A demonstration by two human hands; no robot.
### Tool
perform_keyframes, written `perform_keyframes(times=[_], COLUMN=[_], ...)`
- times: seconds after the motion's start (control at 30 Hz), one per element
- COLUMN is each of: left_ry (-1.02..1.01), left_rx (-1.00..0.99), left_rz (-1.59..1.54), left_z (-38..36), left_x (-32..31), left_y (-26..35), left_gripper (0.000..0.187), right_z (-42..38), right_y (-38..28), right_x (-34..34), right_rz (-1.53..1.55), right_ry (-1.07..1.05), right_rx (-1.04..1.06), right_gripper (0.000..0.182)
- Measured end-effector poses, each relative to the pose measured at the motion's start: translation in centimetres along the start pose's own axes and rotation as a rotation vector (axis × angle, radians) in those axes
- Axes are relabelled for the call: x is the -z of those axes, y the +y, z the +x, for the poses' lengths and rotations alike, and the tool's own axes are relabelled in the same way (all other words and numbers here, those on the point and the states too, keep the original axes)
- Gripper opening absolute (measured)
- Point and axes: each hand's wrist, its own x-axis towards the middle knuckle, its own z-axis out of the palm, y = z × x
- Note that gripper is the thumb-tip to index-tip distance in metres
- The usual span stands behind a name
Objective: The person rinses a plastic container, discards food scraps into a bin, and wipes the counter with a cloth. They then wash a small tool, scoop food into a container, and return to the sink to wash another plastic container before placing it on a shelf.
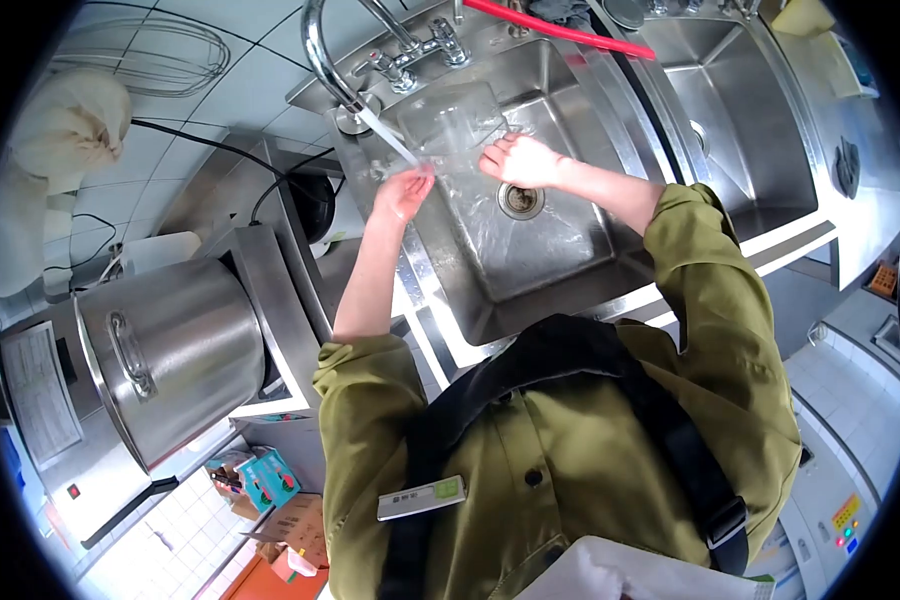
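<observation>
A clear, see-through plastic container [452,112] is tilted over the left sink basin [560,235]. My left hand [406,193] is closed at its near left edge, where the water stream [388,133] from the faucet falls. At the near right corner, my right hand [522,160] has its fingers curled around the rim. The container's outline is hard to make out against the wet steel and splashing water. Below my right hand lies the round drain [521,200].
The curved faucet [320,45] and its taps [415,58] rise behind the basin. A red hose [560,30] crosses the divider toward a second basin [740,110]. A large steel pot [175,355] stands at left. A whisk [155,55] hangs on the tiled wall.
</observation>
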Motion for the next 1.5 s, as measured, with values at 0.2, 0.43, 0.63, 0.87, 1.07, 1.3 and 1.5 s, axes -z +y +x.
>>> perform_keyframes(times=[0.2, 0.43, 0.63, 0.87, 1.07, 1.3, 1.5], left_ry=[0.137, 0.078, 0.123, 0.109, -0.029, -0.052, 0.033], left_rx=[0.049, 0.205, 0.033, -0.377, -0.186, -0.073, -0.294], left_rz=[-0.21, -0.383, 0.061, 0.582, 0.64, 0.489, 0.761], left_z=[-0.2, -2.6, -4.0, -4.9, -4.1, -6.5, -12.2], left_x=[1.8, 1.0, 1.2, -0.8, -1.9, -5.1, -7.7], left_y=[-2.0, -4.0, -4.0, -0.2, 5.5, 8.8, 10.7], left_gripper=[0.018, 0.038, 0.047, 0.032, 0.019, 0.014, 0.02], right_z=[2.0, 7.5, 6.4, 4.8, 4.3, 4.7, 9.4], right_y=[0.6, 2.1, 3.1, 5.9, 6.9, 3.9, 0.5], right_x=[0.9, 2.0, 1.1, 1.6, 1.1, -1.5, -4.2], right_rz=[-0.041, -0.023, 0.333, 0.951, 1.232, 1.331, 1.294], right_ry=[0.028, 0.053, -0.238, -0.32, -0.467, -0.489, -0.418], right_rx=[0.026, 0.098, -0.435, -1.215, -1.281, -1.24, -0.942], right_gripper=[0.012, 0.014, 0.02, 0.024, 0.019, 0.028, 0.04])
